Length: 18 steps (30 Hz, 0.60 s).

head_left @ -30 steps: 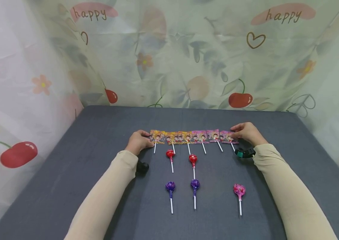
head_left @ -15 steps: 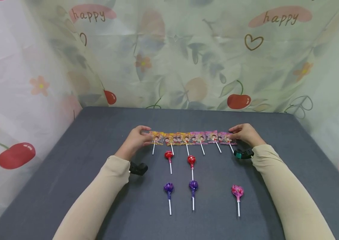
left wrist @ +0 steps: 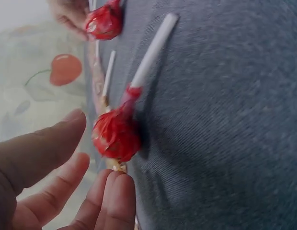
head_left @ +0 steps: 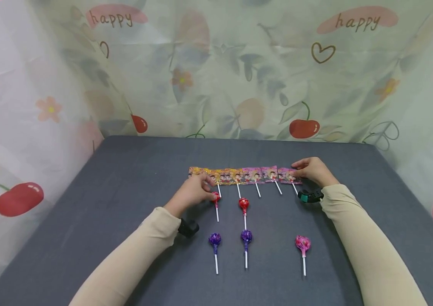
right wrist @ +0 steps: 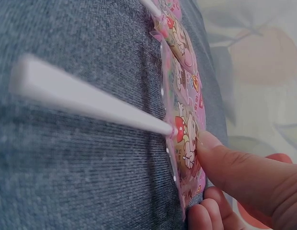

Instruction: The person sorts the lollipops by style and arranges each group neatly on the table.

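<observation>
My left hand [head_left: 190, 192] is beside the left red lollipop [head_left: 215, 196], which lies on the dark cloth with its stick toward me. In the left wrist view, thumb and fingers stand apart near the red ball [left wrist: 116, 138], with a gap showing. That hand hides part of the leftmost orange packet [head_left: 195, 171]. At the right end of a row of flat-wrapped lollipops, my right hand [head_left: 314, 171] pinches the edge of a pink-wrapped lollipop [right wrist: 187, 143]. Its thumb lies on the wrapper and its other fingers are curled at the edge; the white stick [right wrist: 100, 103] points away from them.
Several orange-wrapped lollipops [head_left: 227, 175] and pink-wrapped ones [head_left: 252, 174] continue the row. Nearer lie a second red lollipop [head_left: 244, 204], two purple lollipops [head_left: 215, 239] and a round pink lollipop [head_left: 303, 243]. Patterned curtains [head_left: 224, 72] surround the dark-covered table [head_left: 143, 153].
My left hand left the row's left end, lifted back slightly, then moved right and nearer to the left red lollipop. The right hand stays at the pink packet.
</observation>
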Each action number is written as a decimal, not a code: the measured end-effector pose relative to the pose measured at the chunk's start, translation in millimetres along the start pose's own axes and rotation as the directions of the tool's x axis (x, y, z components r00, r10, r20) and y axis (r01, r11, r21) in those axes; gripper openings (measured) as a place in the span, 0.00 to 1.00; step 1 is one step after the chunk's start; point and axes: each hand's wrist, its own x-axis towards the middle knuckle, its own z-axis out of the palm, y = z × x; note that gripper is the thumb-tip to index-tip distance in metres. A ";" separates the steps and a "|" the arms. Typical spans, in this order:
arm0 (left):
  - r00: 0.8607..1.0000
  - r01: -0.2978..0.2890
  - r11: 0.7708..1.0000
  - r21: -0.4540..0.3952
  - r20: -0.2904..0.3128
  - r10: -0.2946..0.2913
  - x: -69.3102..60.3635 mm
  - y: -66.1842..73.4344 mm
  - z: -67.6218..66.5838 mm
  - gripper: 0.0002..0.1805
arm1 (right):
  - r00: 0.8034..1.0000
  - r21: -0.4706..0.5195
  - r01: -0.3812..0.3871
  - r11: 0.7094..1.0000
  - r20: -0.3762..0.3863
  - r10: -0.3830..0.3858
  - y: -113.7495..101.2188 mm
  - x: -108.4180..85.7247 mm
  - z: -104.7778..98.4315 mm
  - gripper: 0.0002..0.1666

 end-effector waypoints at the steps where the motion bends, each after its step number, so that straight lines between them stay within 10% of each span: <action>1: 1.000 0.006 1.000 0.011 0.001 -0.006 -0.2 0.2 1.6 0.14 | 1.000 0.000 0.003 1.000 0.000 -0.003 -0.2 -0.4 0.1 0.25; 18: 0.998 -0.031 0.996 0.085 -0.045 0.035 -3.4 -1.9 13.1 0.09 | 1.000 0.010 -0.026 1.000 -0.015 0.026 -0.6 1.0 1.8 0.24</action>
